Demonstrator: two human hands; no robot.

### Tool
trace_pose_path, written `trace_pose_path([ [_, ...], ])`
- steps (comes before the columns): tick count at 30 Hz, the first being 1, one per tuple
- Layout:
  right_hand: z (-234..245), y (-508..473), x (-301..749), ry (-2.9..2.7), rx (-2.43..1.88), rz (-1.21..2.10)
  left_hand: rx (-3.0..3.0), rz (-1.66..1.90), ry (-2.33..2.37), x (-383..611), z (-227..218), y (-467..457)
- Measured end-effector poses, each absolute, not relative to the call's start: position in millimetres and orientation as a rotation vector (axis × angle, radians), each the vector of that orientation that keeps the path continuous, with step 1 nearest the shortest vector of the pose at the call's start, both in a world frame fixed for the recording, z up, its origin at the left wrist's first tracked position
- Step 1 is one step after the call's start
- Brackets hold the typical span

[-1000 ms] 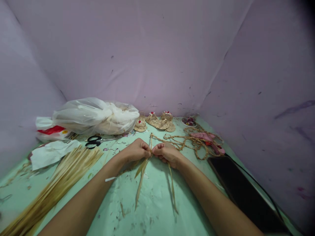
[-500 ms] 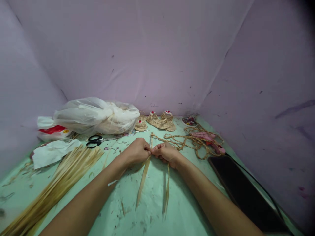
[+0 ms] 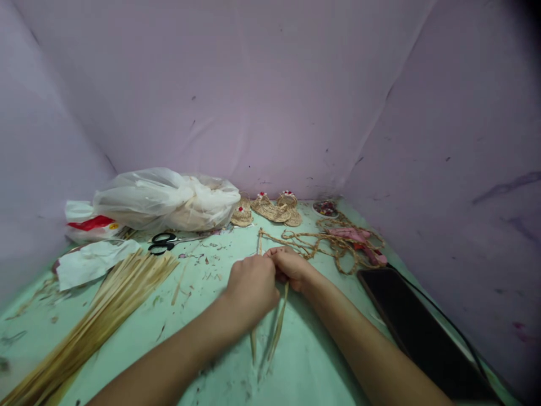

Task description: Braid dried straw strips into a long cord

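Note:
My left hand (image 3: 252,286) is closed in a fist around the straw strands (image 3: 274,335), whose loose ends trail toward me on the green table (image 3: 177,349). My right hand (image 3: 289,265) sits just behind it, fingers pinched on the same strands where the braided straw cord (image 3: 310,243) begins. The cord runs back and to the right in loose coils. The two hands touch each other at the middle of the table.
A bundle of long straw strips (image 3: 101,310) lies at left, with white paper (image 3: 91,262) and black scissors (image 3: 163,242) behind it. A plastic bag (image 3: 164,198), small woven straw sandals (image 3: 270,210), a pink tool (image 3: 359,239) and a dark phone (image 3: 416,324) are also there.
My left hand has moved right and toward me, over the strands, gathering the two loose ends closer together. My right hand has stayed in place.

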State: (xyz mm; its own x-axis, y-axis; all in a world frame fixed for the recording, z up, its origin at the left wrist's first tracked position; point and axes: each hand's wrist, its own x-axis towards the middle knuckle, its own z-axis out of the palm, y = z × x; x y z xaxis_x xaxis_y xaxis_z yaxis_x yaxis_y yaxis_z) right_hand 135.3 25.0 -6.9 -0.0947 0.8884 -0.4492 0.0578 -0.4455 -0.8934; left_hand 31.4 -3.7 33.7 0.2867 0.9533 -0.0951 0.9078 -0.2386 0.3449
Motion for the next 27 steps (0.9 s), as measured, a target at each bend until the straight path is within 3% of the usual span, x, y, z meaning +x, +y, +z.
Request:
trace_pose_path([
  [5, -9, 27, 141, -1.071, -1.414, 1.707, 2.071, 0.296, 1.599, 20, 37, 13],
  [8, -6, 28, 145, -1.089, -1.361, 1.793, 1.636, 0.592, 1.624, 8, 41, 34],
  [14, -6, 27, 146, -1.102, -1.277, 1.814, 0.982, 0.332, 1.177, 12, 24, 41],
  [27, -5, 29, 152, -1.422, -1.338, 1.636, 1.23, 0.278, 1.246, 5, 9, 44],
])
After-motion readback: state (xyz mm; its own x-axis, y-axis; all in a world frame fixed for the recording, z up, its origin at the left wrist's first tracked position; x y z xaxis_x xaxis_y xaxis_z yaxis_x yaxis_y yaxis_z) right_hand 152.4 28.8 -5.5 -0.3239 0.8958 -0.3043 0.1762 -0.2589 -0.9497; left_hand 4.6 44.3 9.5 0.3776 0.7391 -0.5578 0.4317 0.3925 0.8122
